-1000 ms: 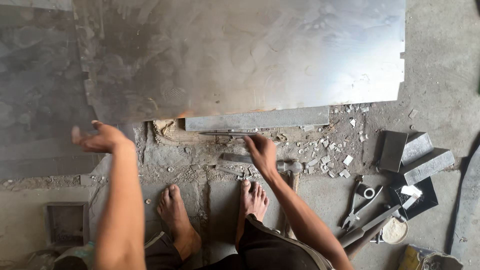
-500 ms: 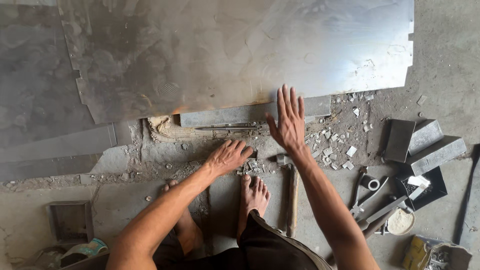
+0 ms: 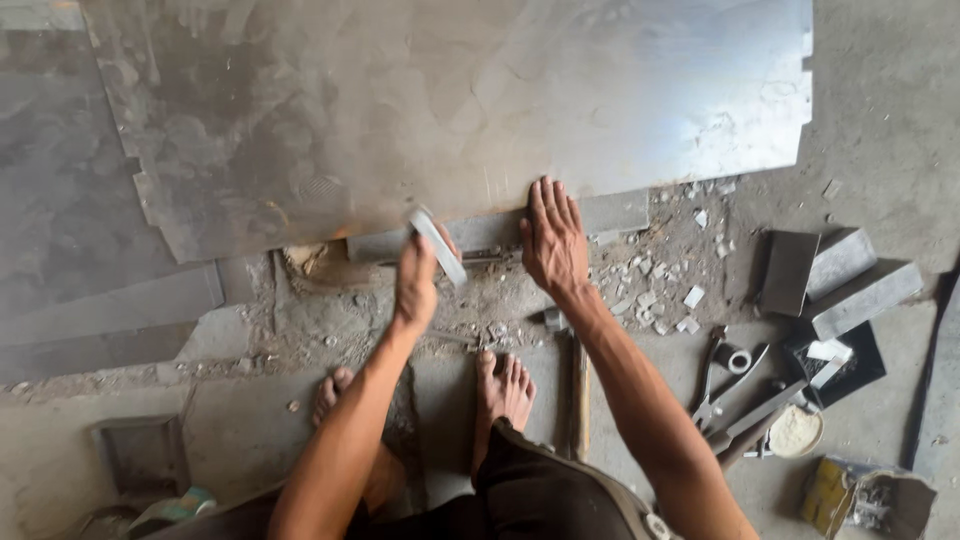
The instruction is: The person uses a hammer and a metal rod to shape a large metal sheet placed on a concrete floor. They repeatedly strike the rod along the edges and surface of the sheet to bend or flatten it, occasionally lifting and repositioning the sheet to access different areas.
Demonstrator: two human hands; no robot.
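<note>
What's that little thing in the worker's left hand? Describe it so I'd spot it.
Start at the big metal sheet on the floor and follow its near edge. The left hand there grips a short flat metal strip, tilted. Unlike the scraps and tools nearby, it is off the ground.

A wooden-handled hammer [image 3: 579,385] is lying on the grey floor [image 3: 880,120]. 1 pair of metal snips [image 3: 722,385] is lying near a small round bowl of white powder [image 3: 797,431].

Grey concrete floor [image 3: 880,120], dusty, daylit. Rubble [image 3: 660,290] scattered mid-frame. Small square recess [image 3: 140,455] in floor at lower left.
</note>
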